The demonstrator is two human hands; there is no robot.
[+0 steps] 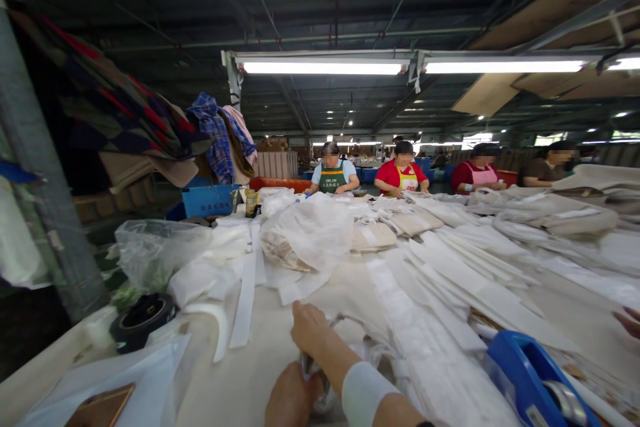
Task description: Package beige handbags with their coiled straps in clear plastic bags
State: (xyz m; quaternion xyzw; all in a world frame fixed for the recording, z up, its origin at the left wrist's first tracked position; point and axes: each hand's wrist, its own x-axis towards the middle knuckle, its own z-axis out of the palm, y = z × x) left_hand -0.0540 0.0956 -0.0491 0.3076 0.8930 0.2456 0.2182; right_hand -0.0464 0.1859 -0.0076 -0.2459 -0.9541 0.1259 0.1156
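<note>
Left hand [290, 403] and right hand [310, 328], two together, clench one crumpled cloth [315, 375]

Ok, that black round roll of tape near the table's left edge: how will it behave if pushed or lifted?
The black round roll of tape lies flat, so it would probably slide rather than roll. It looks thickly wound, so likely stiff and heavy for its size. It sits near the cream table edge; a leftward push might drop it.
</note>
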